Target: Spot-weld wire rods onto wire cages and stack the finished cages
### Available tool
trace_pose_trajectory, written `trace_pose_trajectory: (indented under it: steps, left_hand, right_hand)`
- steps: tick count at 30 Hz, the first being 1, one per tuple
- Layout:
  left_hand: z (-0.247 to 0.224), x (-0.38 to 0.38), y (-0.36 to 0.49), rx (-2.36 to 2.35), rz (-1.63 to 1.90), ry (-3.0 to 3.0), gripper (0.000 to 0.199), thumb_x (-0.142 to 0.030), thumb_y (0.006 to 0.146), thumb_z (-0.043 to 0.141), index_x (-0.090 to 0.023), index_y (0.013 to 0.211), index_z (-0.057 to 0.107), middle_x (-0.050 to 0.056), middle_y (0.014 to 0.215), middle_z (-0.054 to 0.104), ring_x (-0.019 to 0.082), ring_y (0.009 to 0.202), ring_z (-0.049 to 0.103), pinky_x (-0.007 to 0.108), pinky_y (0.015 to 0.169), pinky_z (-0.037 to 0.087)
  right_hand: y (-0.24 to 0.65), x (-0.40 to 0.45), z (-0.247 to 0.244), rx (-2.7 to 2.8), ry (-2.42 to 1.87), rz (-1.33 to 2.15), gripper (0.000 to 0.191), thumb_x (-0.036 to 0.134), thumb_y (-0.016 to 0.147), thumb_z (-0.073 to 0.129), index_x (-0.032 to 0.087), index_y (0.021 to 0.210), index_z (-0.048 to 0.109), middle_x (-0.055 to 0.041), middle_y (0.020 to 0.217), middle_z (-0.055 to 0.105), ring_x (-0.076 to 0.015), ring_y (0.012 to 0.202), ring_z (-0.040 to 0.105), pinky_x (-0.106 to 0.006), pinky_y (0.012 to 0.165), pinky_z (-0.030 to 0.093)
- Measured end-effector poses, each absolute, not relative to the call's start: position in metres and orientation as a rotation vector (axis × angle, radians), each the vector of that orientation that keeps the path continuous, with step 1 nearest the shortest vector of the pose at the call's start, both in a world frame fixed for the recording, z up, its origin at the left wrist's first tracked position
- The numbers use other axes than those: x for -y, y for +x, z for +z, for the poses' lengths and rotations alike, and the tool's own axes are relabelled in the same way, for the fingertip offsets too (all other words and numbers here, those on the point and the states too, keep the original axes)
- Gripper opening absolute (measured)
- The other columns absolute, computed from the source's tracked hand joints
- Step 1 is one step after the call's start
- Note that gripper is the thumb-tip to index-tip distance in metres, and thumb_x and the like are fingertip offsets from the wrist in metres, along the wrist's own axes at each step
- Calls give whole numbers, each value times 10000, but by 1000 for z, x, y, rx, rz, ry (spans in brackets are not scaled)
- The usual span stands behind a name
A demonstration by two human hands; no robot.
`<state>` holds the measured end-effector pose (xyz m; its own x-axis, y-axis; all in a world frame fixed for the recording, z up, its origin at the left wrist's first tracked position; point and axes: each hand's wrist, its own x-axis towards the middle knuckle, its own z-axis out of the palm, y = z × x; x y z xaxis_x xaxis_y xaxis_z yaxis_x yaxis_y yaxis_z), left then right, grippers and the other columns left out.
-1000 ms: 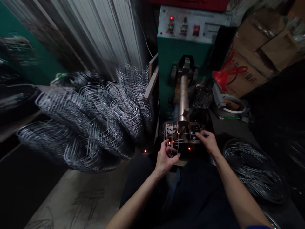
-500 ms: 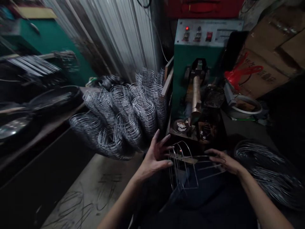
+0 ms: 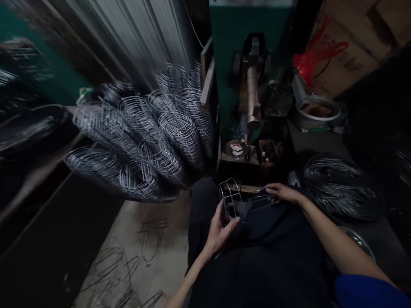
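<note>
Over my lap I hold a small bent wire frame [image 3: 231, 196], with a curved cage-like end and long thin wires running to the right. My left hand [image 3: 221, 226] grips its curved end, thumb on the near side and the other fingers partly hidden behind the wires. At the ends of the long wires, my right hand [image 3: 282, 193] pinches them between thumb and fingers. Just beyond the frame stands a green machine [image 3: 224, 77] with a thick metal arm [image 3: 253, 96] pointing down over a small round dish [image 3: 236, 149].
Nested stacks of wire frames [image 3: 180, 132] stand to the left. Loose wire pieces [image 3: 109, 265] lie on the floor. On the right are a coiled heap of wire [image 3: 337, 184], a round bowl [image 3: 334, 112], a red plastic bag [image 3: 305, 66] and cardboard boxes [image 3: 349, 64].
My left hand, spread beside the frame before, has closed on its curved end. The frame has tilted and sits closer to my lap. My view has tipped downward.
</note>
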<state>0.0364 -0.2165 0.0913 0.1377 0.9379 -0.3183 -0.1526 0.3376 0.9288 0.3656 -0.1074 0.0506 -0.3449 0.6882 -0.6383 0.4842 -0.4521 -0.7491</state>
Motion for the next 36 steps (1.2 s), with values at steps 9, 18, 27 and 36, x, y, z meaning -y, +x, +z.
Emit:
trace_pose_trajectory:
  steps: [9,18,27,36]
  left_hand:
    - [123,123,59,-1003,1187,712,774,-405,723,842,-161,1382,516,-70,713,506,13,418,340,171,358,249]
    - [121,65,84,-942,1265,722,789,-382,708,857,-192,1404,538,-74,702,490,4,422,308,163,365,248]
    - [118,47,93,-954,1293,748,759,-380,728,842,-223,1410,548,-64,723,501,6,434,315,157,365,267]
    - [118,33,100,-941,1308,719,773,-394,709,852,-216,1401,558,-58,718,529,5,408,325,168,357,258]
  right_hand:
    - [367,73,114,1655,-1478,1377,453,616,723,759,168,771,712,-17,747,635,-168,724,557,-290,707,436]
    - [361,21,131,1496,-1324,1251,475,592,720,761,170,608,574,30,613,472,-120,618,416,-254,602,320]
    - [353,-4,132,1547,-1387,1139,525,619,741,731,182,565,500,36,584,409,-111,592,353,-256,569,277]
    - [356,-20,137,1531,-1406,1107,516,625,711,751,184,558,530,34,570,451,-113,572,386,-258,566,313]
